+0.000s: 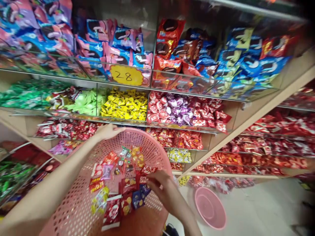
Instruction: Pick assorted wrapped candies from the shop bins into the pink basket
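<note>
A pink perforated plastic basket [162, 149] is tilted toward me below the shelves. My left hand [108, 131] is closed over its far rim, with the thumb lying along the edge. Inside the basket, my right hand [163, 190] has its fingers bent together on a red-wrapped candy [145, 173]; the fingertips are partly hidden. Around it lie several wrapped candies: a dark red packet [113, 211], a dark blue packet [138, 199], a yellow packet [100, 200], a pale purple one [107, 172] and an orange one [137, 155].
Glass-fronted shelves [123, 123] ahead hold sorted candies, with yellow ones [125, 105] in the middle. Cookie packs [120, 54] sit above a yellow tag [126, 75] reading 28. A pink basin [210, 208] stands on the floor at right. More red candy shelves [261, 144] continue beyond.
</note>
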Demonstrator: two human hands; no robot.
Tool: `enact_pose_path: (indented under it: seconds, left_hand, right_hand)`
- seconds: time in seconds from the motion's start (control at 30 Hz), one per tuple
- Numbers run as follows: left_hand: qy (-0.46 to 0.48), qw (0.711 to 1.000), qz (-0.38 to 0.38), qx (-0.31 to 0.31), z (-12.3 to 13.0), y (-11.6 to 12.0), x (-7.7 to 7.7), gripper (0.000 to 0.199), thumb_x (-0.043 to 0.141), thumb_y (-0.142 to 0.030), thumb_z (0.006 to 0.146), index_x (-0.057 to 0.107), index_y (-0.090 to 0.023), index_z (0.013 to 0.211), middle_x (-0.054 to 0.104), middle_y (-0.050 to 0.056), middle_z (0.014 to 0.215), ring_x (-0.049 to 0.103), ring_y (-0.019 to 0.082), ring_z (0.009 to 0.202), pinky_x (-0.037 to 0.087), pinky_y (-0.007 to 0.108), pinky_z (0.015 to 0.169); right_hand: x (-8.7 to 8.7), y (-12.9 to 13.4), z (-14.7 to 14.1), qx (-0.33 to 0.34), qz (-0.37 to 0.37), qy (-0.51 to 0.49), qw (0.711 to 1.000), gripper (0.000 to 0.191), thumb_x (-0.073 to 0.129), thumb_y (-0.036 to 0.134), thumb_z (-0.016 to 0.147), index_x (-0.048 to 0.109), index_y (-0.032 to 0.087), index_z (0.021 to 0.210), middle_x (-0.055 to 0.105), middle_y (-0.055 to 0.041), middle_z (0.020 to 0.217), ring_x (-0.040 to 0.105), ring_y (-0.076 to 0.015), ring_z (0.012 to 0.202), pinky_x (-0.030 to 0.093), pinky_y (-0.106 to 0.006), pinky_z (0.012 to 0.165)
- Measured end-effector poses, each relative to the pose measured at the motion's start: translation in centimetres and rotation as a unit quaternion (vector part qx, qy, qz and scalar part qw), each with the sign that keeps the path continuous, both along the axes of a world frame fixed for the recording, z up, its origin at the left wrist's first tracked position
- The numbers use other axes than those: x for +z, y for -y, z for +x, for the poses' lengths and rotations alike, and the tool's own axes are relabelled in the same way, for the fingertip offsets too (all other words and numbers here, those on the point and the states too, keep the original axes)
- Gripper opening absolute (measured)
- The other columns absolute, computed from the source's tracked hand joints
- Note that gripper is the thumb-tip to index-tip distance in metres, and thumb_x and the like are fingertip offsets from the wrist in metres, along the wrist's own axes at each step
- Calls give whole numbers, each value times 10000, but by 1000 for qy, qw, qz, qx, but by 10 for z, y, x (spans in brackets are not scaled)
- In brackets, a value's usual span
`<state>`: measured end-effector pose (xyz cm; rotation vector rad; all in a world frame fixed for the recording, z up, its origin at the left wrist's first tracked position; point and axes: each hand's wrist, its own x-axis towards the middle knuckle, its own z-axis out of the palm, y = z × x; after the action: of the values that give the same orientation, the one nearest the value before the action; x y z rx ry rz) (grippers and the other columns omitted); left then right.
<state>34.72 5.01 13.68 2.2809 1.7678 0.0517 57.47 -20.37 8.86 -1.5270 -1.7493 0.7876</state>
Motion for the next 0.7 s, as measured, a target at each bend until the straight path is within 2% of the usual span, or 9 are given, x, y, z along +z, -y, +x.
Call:
enact_pose_path:
  seconds: [0.13,0.23,0.3,0.37,0.43,0.5,0.6,0.7]
  left_hand:
    - [-3,1000,15,-7,13,4,4,643,320,-778,733,623,-213,684,680,79,772,631,287,787,433,355,738]
    - [-9,1000,17,-18,23,7,6,652,313,-784,735,623,-213,687,664,70,733,625,277,761,423,348,727]
    - [-9,1000,16,-21,28,9,8,658,312,-783,737,633,-209,699,659,66,719,624,271,761,420,336,718]
    - [-6,1000,17,-23,30,9,7,663,320,-783,736,646,-207,716,663,67,726,628,270,776,420,324,710]
    - [-2,1000,18,-23,29,8,4,667,329,-784,733,661,-206,728,674,72,739,635,277,792,426,322,707]
    - [2,1000,18,-20,25,5,-1,671,333,-787,730,674,-209,744,689,78,757,644,288,800,435,331,709]
    - [0,1000,16,-17,17,1,-10,696,310,-798,736,687,-214,776,708,93,819,655,313,835,449,364,741]
    - [3,1000,8,-14,10,3,-15,720,292,-804,744,697,-214,822,716,115,903,650,343,926,449,394,793]
  right_hand:
    - [-1,19,-7,11,-39,2,999,286,505,287,918,612,252,1180,657,-60,1009,596,-193,901,454,-319,802]
    - [1,28,-24,84,-65,69,992,386,523,236,901,541,280,1284,658,-64,1082,585,-227,1009,437,-352,865]
    - [2,32,-33,154,-76,113,979,280,545,231,892,621,275,1158,675,-41,1008,594,-216,981,426,-341,862]
    - [1,34,-36,212,-77,130,966,120,566,255,891,675,252,940,676,-1,887,601,-179,928,410,-304,850]
    - [-2,34,-36,238,-70,135,959,110,594,283,881,663,236,809,663,29,827,596,-144,912,392,-267,842]
    - [-7,32,-34,246,-61,149,956,119,636,309,854,650,232,764,651,45,804,592,-122,877,386,-239,797]
    - [-27,27,-35,257,-35,191,947,170,708,366,784,634,229,715,646,61,772,583,-108,765,378,-231,694]
    - [-60,24,-40,262,21,225,938,192,706,419,768,642,251,699,644,67,718,580,-114,702,376,-235,640]
